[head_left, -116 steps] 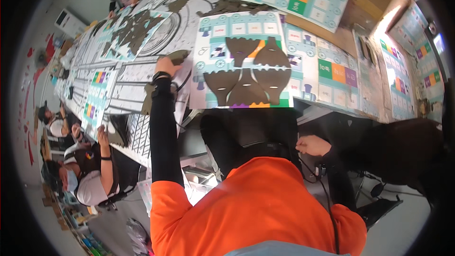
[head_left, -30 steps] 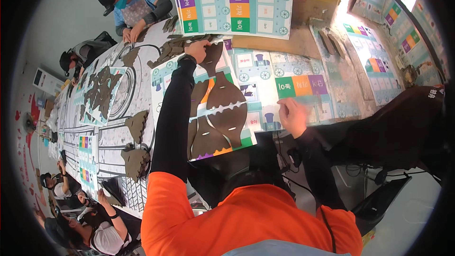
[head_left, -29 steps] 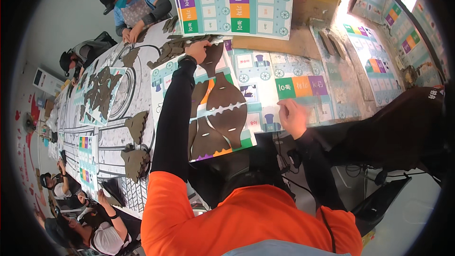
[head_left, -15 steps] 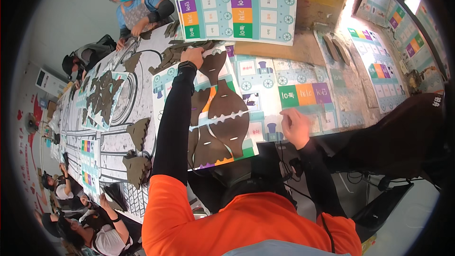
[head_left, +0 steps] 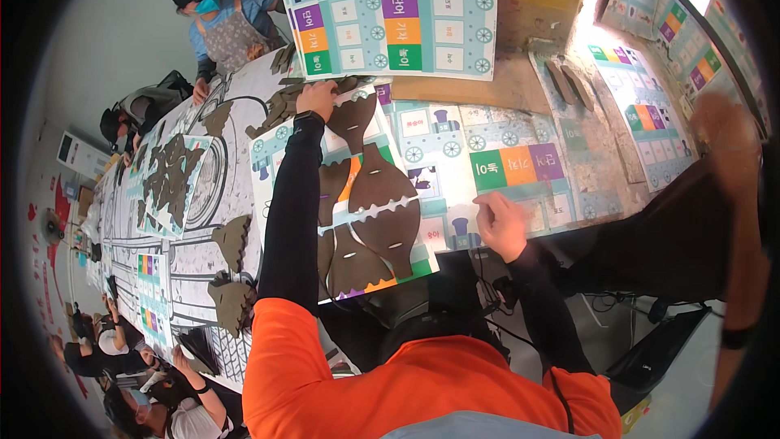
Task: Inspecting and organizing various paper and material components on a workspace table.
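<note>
My left hand (head_left: pixel 317 99) reaches across a printed sheet (head_left: pixel 275 142) to a heap of thin dark brown strips (head_left: pixel 284 102). Its fingers are bent down at the heap's edge, beside a flared brown cut piece (head_left: pixel 353 123), and their tips are hidden. Several wavy-edged brown pieces (head_left: pixel 388 232) with small slits lie flat on the sheet, arranged in two rows with a pale gap between them. My right hand (head_left: pixel 502 226) hovers over the near edge of the printed table covering (head_left: pixel 455 195), thumb and fingers drawn together. Anything between them is too small to make out.
Upright printed boards (head_left: pixel 443 24) stand at the back before cardboard (head_left: pixel 536 0). More brown pieces (head_left: pixel 175 175) lie on the left table. Another person (head_left: pixel 231 32) stands across it. A blurred forearm (head_left: pixel 735 219) crosses the right edge, near a dark brown cover (head_left: pixel 650 236).
My left hand has shifted slightly from the flared piece toward the strip heap. My right hand's fingers have drawn closer together. Another person's blurred arm has come in at right.
</note>
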{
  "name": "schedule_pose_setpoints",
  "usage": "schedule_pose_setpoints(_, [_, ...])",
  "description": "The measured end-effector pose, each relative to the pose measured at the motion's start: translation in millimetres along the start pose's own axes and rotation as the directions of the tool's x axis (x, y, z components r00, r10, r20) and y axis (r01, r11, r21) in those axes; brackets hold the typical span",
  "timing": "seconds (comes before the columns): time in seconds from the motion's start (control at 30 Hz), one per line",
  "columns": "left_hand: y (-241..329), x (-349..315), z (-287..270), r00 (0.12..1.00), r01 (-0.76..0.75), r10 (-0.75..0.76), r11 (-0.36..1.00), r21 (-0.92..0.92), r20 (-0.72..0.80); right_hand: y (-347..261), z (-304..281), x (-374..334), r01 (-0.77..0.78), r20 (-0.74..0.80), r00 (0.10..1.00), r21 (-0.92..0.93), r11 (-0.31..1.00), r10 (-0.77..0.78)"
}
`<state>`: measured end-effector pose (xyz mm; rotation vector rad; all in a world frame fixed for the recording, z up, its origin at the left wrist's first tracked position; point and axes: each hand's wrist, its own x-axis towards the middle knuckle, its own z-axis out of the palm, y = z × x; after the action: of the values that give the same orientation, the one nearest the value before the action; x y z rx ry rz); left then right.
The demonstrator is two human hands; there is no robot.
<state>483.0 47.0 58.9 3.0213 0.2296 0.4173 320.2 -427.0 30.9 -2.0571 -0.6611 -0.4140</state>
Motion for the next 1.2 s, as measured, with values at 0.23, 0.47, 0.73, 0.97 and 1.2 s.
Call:
schedule_pose_setpoints(0.23, [13.1,5.7,-0.1,0.982,0.189,-0.189,0.982,-0.015,0.016,-3.3,1.5,-0.4,0.004,0.023,1.0,0.024,1.0,-0.004])
schedule_pose_setpoints(0.47, [20.6,22.4,-6.5,0.991,-0.128,0.12,0.982,0.141,0.06,-2.4,0.3,-0.7,0.032,0.02,0.999,0.002,1.0,-0.032])
schedule_pose_setpoints(0.73, [-26.3,37.4,25.8,0.993,-0.085,0.094,0.99,-0.115,0.071,-5.8,1.5,2.3,0.075,0.007,0.997,0.008,0.997,-0.075])
schedule_pose_setpoints(0.97, [27.0,35.9,12.8,0.966,-0.147,0.094,0.966,0.214,0.24,1.5,-0.4,-4.3,0.044,0.025,0.999,-0.022,0.999,-0.043])
schedule_pose_setpoints(1.2, [8.1,21.0,3.6,0.999,-0.042,0.044,0.956,0.292,0.002,-4.1,-2.6,-2.6,-0.064,0.102,0.993,0.04,0.997,0.06])
